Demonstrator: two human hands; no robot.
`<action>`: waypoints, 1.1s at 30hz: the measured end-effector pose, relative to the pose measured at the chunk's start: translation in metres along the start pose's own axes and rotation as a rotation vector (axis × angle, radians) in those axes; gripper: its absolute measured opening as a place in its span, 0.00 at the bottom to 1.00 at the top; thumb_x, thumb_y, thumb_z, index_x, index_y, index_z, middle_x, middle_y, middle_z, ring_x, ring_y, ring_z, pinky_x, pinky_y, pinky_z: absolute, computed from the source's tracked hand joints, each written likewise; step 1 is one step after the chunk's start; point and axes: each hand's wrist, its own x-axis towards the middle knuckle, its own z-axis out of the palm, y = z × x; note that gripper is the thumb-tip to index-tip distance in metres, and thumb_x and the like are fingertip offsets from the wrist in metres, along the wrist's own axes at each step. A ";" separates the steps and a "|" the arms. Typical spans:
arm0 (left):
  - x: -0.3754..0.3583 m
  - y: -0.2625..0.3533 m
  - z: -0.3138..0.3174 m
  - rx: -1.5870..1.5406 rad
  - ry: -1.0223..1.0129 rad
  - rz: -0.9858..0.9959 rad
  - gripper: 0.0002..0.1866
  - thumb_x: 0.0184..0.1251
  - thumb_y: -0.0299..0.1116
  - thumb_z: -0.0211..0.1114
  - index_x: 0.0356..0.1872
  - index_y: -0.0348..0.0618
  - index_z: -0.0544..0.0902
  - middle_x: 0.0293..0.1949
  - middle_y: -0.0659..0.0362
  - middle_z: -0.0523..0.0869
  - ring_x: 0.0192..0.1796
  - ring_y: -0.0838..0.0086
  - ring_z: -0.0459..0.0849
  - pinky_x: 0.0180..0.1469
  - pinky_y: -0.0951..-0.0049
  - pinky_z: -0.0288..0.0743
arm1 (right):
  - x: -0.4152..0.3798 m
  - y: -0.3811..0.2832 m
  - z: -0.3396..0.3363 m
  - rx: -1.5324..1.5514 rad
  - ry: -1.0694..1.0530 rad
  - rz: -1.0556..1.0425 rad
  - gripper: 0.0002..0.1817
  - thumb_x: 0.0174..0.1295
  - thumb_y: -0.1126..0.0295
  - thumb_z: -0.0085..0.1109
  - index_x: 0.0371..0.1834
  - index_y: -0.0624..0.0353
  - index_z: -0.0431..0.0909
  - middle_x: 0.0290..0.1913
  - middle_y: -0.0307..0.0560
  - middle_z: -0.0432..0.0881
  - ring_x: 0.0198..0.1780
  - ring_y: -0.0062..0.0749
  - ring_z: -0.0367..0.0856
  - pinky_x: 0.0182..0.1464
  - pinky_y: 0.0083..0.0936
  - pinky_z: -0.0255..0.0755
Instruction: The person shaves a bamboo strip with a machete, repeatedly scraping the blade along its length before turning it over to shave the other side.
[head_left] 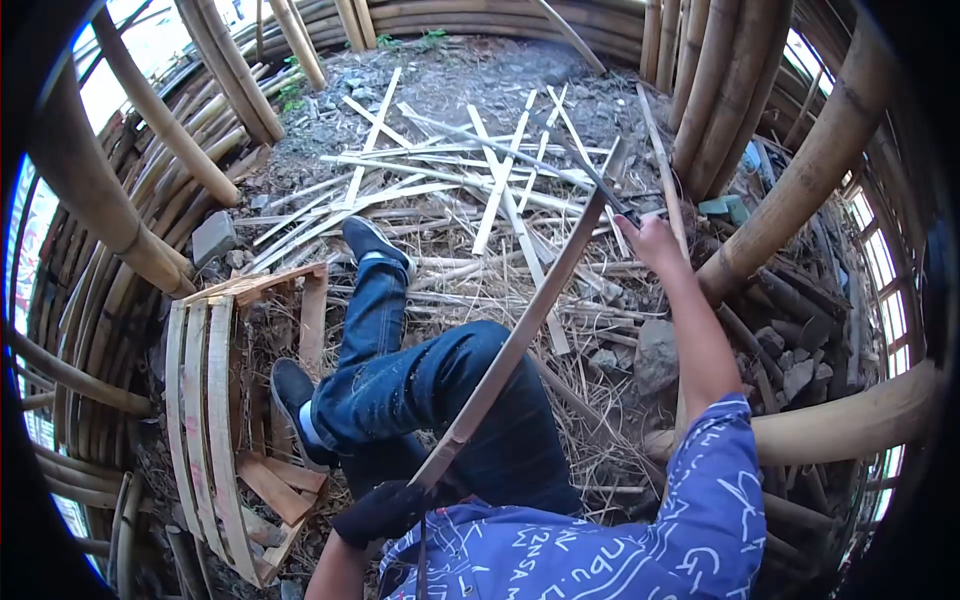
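A long split bamboo strip [520, 335] runs diagonally across my lap, from my waist up to the right. My left hand [385, 513], in a black glove, is closed around its lower end. A thin dark strip [422, 555] hangs below that hand against my shirt. My bare right hand [655, 243] is closed on the handle of a knife, whose long dark blade [597, 180] points up and left. The blade overlaps the upper part of the bamboo strip in this view. My fingers partly hide the handle.
Pale split bamboo strips [490, 180] lie crisscrossed on the ground ahead. A wooden crate [205, 420] stands to my left. Thick bamboo poles [815, 170] rise on both sides. Rocks [657, 357] and wood scraps lie at right, and a grey block [213, 238] at left.
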 end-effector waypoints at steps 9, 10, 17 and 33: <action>-0.004 0.045 0.004 -0.302 -0.010 -0.413 0.16 0.73 0.43 0.53 0.45 0.39 0.78 0.30 0.60 0.81 0.29 0.75 0.79 0.33 0.72 0.76 | 0.004 -0.007 -0.018 -0.004 0.052 0.022 0.42 0.60 0.33 0.49 0.32 0.73 0.80 0.30 0.73 0.79 0.41 0.65 0.81 0.44 0.48 0.74; -0.006 0.036 0.003 -0.098 0.021 -0.176 0.17 0.73 0.46 0.53 0.45 0.41 0.79 0.27 0.64 0.79 0.24 0.78 0.76 0.28 0.76 0.72 | -0.003 -0.013 -0.019 0.126 0.076 -0.006 0.41 0.61 0.35 0.50 0.30 0.74 0.79 0.30 0.74 0.78 0.42 0.66 0.80 0.44 0.48 0.74; 0.013 0.010 0.004 -0.106 0.063 -0.133 0.20 0.73 0.52 0.53 0.39 0.44 0.82 0.23 0.68 0.77 0.20 0.85 0.70 0.20 0.82 0.62 | -0.107 -0.051 -0.008 0.232 -0.077 -0.015 0.33 0.58 0.36 0.55 0.25 0.61 0.80 0.21 0.58 0.79 0.30 0.59 0.80 0.32 0.47 0.71; 0.004 0.082 -0.032 0.349 0.472 0.061 0.21 0.74 0.48 0.50 0.47 0.37 0.79 0.32 0.55 0.83 0.37 0.72 0.80 0.44 0.67 0.74 | -0.210 -0.128 0.028 1.037 -0.365 0.252 0.30 0.65 0.40 0.52 0.20 0.56 0.65 0.11 0.36 0.67 0.10 0.18 0.67 0.13 0.15 0.58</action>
